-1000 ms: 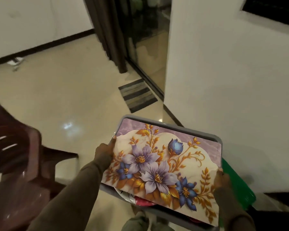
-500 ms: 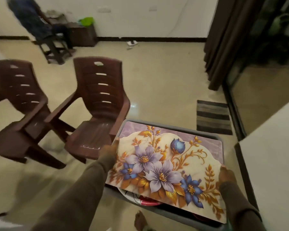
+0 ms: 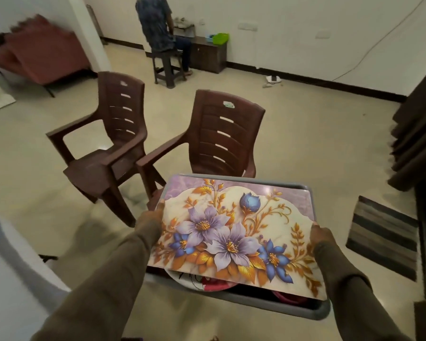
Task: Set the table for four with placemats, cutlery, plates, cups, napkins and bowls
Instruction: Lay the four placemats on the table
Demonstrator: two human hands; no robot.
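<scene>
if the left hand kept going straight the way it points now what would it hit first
Probably the nearer brown chair. The left hand grips the side of the gray bin under the floral placemat, pointing forward at the chair's seat; depth is unclear.

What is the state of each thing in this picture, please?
Floral placemat: flat on top of the grey tub, held at both side edges.
Grey tub: carried, partly covered.
Plate: inside the tub, mostly hidden.
Left hand: grips the left edge.
Right hand: grips the right edge.
Two brown chairs: upright, unoccupied.
</scene>
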